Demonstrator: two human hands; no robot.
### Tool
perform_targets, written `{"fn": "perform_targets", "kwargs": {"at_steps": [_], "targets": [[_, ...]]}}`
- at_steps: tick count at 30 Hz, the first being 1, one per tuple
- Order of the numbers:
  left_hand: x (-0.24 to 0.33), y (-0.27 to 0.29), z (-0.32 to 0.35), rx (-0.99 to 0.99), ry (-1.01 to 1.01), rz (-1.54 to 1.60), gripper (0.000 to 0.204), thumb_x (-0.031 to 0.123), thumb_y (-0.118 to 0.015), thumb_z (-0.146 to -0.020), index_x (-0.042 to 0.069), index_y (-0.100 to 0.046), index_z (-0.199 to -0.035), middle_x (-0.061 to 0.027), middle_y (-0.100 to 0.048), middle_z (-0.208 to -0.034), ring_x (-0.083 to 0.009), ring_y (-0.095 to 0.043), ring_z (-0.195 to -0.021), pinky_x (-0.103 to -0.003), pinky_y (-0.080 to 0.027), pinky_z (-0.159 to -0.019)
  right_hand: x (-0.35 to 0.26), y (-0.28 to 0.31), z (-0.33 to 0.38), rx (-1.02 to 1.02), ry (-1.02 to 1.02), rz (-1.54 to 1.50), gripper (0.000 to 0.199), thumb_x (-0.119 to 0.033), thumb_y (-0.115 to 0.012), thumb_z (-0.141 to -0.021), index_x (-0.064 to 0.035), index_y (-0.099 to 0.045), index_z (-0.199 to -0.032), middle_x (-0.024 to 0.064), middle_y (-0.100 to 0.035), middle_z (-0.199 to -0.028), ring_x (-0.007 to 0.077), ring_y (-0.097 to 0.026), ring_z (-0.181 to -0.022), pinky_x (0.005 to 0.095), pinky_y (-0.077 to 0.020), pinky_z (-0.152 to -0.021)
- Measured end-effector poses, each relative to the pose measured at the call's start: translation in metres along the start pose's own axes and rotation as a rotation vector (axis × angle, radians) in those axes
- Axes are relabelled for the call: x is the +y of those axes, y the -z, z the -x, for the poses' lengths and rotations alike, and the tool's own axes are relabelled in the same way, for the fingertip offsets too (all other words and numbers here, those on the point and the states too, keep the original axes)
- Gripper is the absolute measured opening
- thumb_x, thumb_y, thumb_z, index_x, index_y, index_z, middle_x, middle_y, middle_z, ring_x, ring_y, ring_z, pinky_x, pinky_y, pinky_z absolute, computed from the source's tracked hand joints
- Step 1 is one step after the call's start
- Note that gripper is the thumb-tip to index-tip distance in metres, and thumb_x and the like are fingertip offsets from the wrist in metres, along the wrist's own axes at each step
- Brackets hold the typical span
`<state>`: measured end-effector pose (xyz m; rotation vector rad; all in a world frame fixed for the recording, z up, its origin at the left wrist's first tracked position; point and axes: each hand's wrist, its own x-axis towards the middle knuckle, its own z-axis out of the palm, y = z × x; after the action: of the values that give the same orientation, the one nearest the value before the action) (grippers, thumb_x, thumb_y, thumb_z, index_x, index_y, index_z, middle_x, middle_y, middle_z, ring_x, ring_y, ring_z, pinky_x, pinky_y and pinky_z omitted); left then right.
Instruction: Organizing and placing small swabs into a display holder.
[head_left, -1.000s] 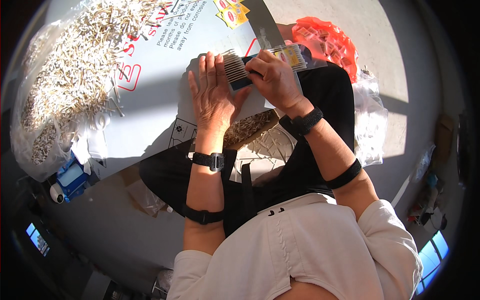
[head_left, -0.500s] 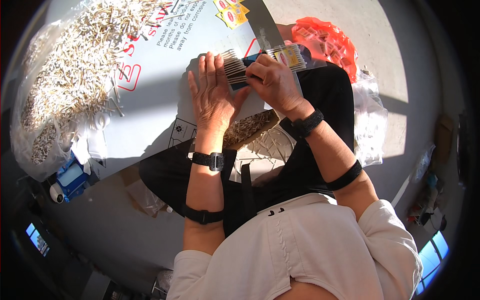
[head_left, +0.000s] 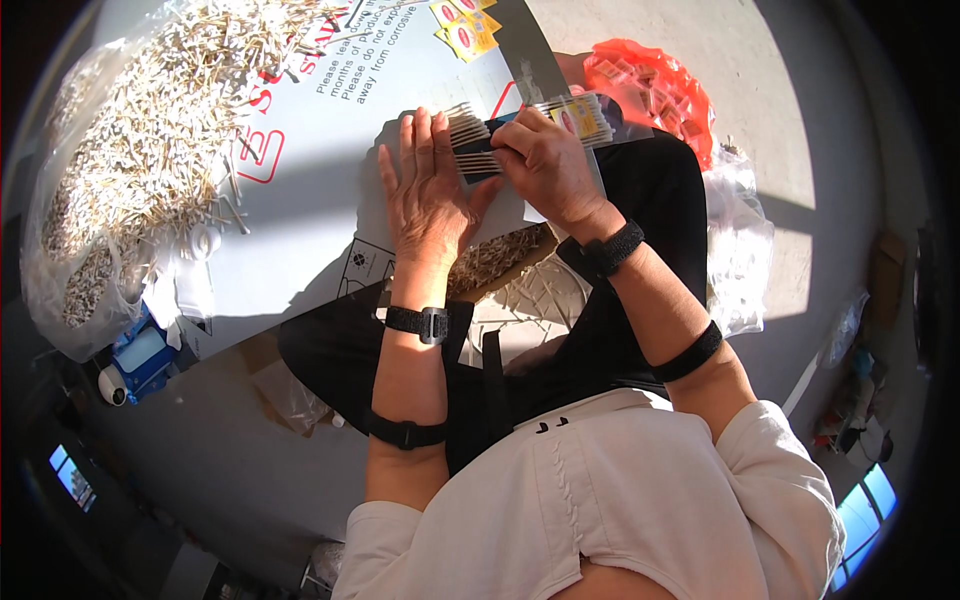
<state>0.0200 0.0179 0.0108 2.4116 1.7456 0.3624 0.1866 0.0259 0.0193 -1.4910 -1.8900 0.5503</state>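
Note:
My left hand (head_left: 428,200) lies flat on the grey-white board (head_left: 310,200), fingers stretched out and thumb spread. Beside its fingertips lies a row of cotton swabs (head_left: 464,122) on a dark blue surface, with more swabs below reaching toward my right hand. My right hand (head_left: 552,165) is closed, its fingers curled down over the right ends of these swabs; what they pinch is hidden. Just past its knuckles is a flat pack of swabs (head_left: 597,115) with a yellow and red label card (head_left: 572,118).
A clear bag (head_left: 50,240) heaped with loose swabs (head_left: 150,130) covers the board's left side. Yellow cards (head_left: 468,32) lie at the far edge. A red bag (head_left: 640,75) of small packs stands at right, above a clear plastic bag (head_left: 740,240). An open box of swabs (head_left: 500,255) sits below.
Some swabs in the row beside my left hand have shifted, leaving a dark gap between upper and lower swabs. Both hands have stayed nearly in place.

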Motion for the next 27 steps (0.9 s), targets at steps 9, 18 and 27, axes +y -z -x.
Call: {"fn": "perform_targets", "kwargs": {"at_steps": [9, 18, 27], "targets": [[-0.002, -0.003, 0.0, -0.03, 0.013, 0.01, 0.097, 0.065, -0.056, -0.083, 0.0, -0.026, -0.149, -0.0168, -0.024, -0.157, -0.0289, -0.017, -0.148, -0.055, -0.011, -0.118, 0.0, -0.003, -0.015, 0.064, 0.044, 0.072, 0.012, -0.008, -0.068, -0.081, -0.0065, -0.07, -0.092, 0.008, -0.061, -0.084, 0.0289, -0.063, -0.076, 0.0377, -0.0511, -0.066], [-0.001, -0.002, -0.001, -0.051, 0.019, 0.007, 0.097, 0.062, -0.059, -0.083, 0.001, -0.024, -0.15, -0.0169, -0.023, -0.157, -0.0293, -0.016, -0.148, -0.055, -0.012, -0.117, 0.004, -0.008, -0.015, 0.057, 0.076, 0.076, 0.004, -0.011, -0.066, -0.081, -0.0091, -0.069, -0.083, 0.0065, -0.061, -0.081, 0.0268, -0.065, -0.077, 0.0384, -0.0513, -0.063], [-0.002, -0.005, 0.001, 0.018, 0.001, 0.036, 0.094, 0.06, -0.063, -0.082, 0.004, -0.028, -0.149, -0.0163, -0.028, -0.155, -0.0301, -0.023, -0.146, -0.057, -0.015, -0.116, 0.005, -0.008, -0.024, 0.1, 0.065, 0.049, 0.01, -0.01, -0.067, -0.082, -0.0063, -0.07, -0.091, 0.0088, -0.062, -0.083, 0.0296, -0.064, -0.075, 0.038, -0.0524, -0.067]]}}
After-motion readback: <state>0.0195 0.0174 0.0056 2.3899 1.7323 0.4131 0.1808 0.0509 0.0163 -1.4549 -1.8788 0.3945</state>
